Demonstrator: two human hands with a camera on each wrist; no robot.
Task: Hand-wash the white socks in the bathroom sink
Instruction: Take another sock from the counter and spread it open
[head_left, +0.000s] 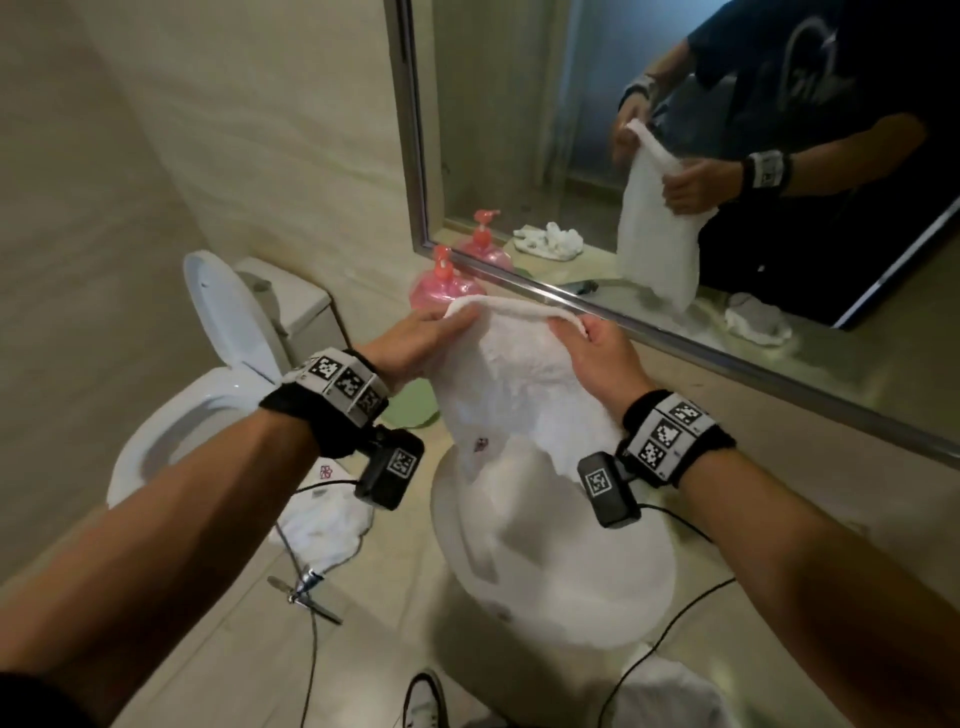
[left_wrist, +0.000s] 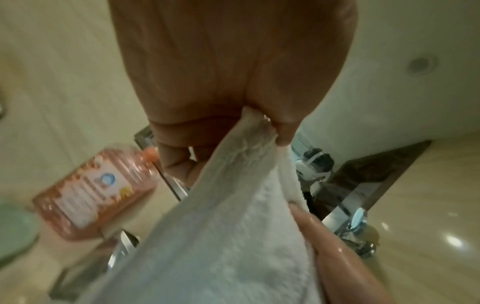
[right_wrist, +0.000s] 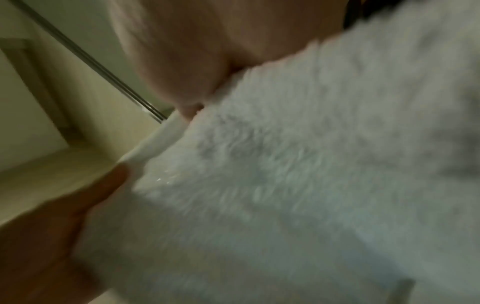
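Observation:
I hold a large white fluffy cloth (head_left: 519, 384) up over the white sink (head_left: 613, 608); whether it is a sock or a towel I cannot tell. My left hand (head_left: 415, 338) pinches its hemmed top edge on the left. My right hand (head_left: 597, 353) grips the same edge on the right. The left wrist view shows the left hand (left_wrist: 233, 82) with thumb and fingers pinching the cloth (left_wrist: 221, 236). The right wrist view is blurred: the right hand (right_wrist: 182, 51) sits on the cloth (right_wrist: 311, 164). The cloth's lower end hangs into the basin.
A pink soap bottle (head_left: 441, 288) stands by the mirror frame (head_left: 675, 338). More white cloth (head_left: 324, 525) lies on the counter left of the sink, near a metal tap (head_left: 304, 592). A green item (head_left: 410, 410) sits behind my left wrist. An open toilet (head_left: 208, 389) is at left.

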